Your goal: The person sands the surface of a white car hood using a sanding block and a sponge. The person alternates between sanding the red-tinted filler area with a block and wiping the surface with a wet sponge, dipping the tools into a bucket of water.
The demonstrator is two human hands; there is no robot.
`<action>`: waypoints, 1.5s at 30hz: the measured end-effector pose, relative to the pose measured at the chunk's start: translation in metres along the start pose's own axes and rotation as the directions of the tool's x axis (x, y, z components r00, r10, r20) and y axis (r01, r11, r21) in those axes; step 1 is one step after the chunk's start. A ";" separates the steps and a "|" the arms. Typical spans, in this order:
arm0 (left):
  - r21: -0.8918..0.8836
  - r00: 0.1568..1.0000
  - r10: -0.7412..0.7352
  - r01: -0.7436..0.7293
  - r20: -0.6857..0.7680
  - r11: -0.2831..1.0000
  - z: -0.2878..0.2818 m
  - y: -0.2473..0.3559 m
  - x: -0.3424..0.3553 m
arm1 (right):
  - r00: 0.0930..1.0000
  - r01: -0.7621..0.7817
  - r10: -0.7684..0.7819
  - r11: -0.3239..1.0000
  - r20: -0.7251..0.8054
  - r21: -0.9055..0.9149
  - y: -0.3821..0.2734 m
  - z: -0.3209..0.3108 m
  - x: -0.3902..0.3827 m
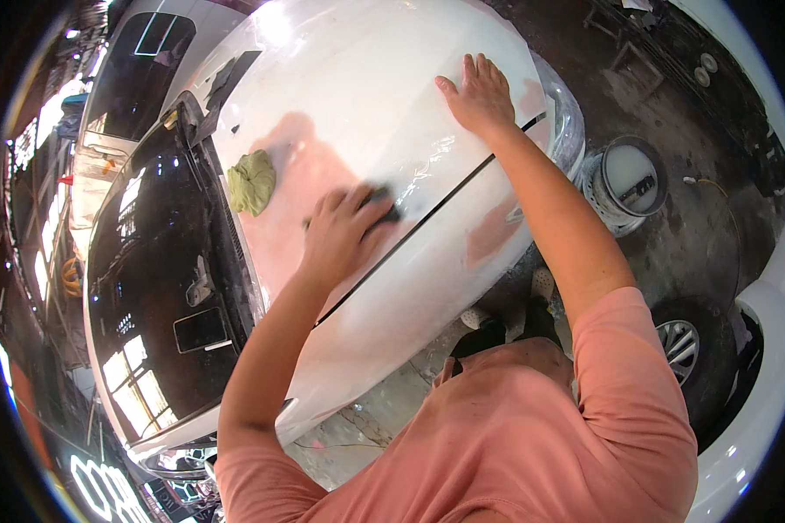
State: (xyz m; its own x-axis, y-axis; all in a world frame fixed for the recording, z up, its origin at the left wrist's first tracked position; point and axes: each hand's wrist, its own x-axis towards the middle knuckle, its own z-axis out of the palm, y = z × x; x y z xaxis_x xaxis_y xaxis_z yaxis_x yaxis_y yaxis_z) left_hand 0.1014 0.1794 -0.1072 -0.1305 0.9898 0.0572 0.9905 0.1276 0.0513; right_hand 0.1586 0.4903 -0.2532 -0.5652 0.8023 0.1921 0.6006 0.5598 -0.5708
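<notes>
A white car hood (358, 61) with pink filler patches fills the middle. My left hand (344, 222) grips a dark pad or block (384, 202), blurred at its edge, on the pink area. My right hand (478, 96) rests flat on the hood's upper right, fingers stretched out. A crumpled green cloth (251, 183) lies on the hood left of my left hand. A thin dark gap (445, 202) runs diagonally between the hood and the white body panel below it.
The dark windshield (148, 288) is on the left. Right of the car's front stands a bucket (628, 174) of cloudy liquid on the stained floor (702, 240). Another white car with a wheel (680, 353) is at the lower right. My feet (541, 283) are beside the car.
</notes>
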 end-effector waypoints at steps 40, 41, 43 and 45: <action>0.041 0.994 -0.027 0.022 0.109 0.999 -0.033 0.004 -0.114 | 0.999 -0.012 0.014 0.999 0.034 -0.050 -0.019 -0.003 -0.002; 0.002 0.997 0.024 -0.024 0.076 1.000 -0.019 0.009 -0.073 | 0.999 -0.014 0.016 0.999 0.048 -0.047 -0.017 -0.003 -0.003; -0.051 0.994 0.109 -0.108 0.025 0.993 0.011 0.020 0.018 | 0.998 -0.021 0.024 0.999 0.052 -0.047 -0.010 -0.008 0.000; -0.070 0.993 0.121 -0.121 -0.001 0.990 0.029 0.030 0.060 | 0.997 -0.028 0.029 0.999 0.072 -0.022 -0.010 -0.007 -0.002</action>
State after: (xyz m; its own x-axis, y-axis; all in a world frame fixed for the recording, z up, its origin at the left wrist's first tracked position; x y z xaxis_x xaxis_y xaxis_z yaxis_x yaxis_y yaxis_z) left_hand 0.1247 0.2440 -0.1313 -0.0094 0.9979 0.0642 0.9935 0.0020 0.1140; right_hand 0.1576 0.4839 -0.2424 -0.5867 0.8013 0.1170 0.6285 0.5417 -0.5582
